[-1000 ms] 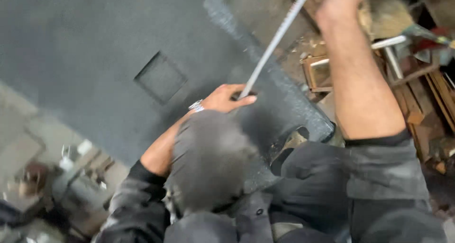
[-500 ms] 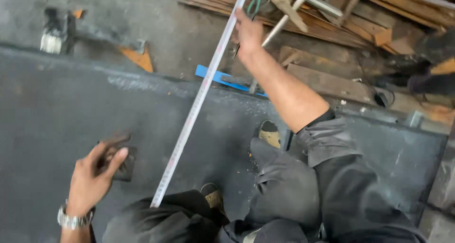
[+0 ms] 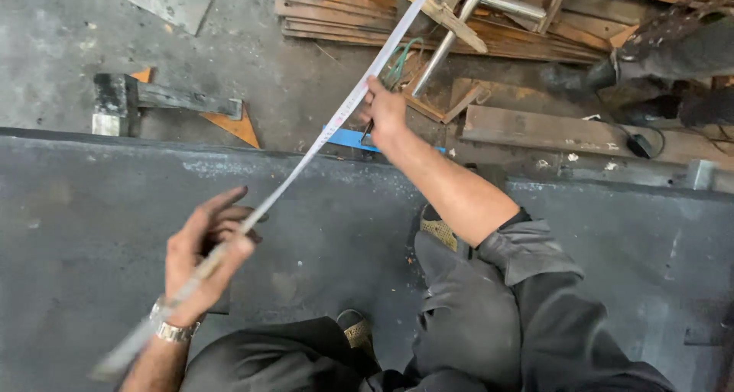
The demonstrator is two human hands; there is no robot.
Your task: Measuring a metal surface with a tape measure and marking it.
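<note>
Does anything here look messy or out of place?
Yes: beyond the dark sheet, planks and a pipe lie criss-crossed in a loose heap. Both hands, left and right, hold a long ruler slanting.

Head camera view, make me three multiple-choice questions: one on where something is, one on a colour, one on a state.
1. Where does the right hand grip the long metal ruler?
A. Farther along it, toward the wood pile
B. At its near end
C. Nowhere on it

2. What colour is the flat strip on the floor below the right hand?
A. Red
B. Blue
C. Green

3. How is the ruler held?
A. Lying flat and untouched
B. Standing straight upright
C. Slanting between both hands

Answers: 1 A, the right hand is out toward the wood pile. 2 B, it shows bright blue. 3 C, the left hand grips the lower part.
</note>
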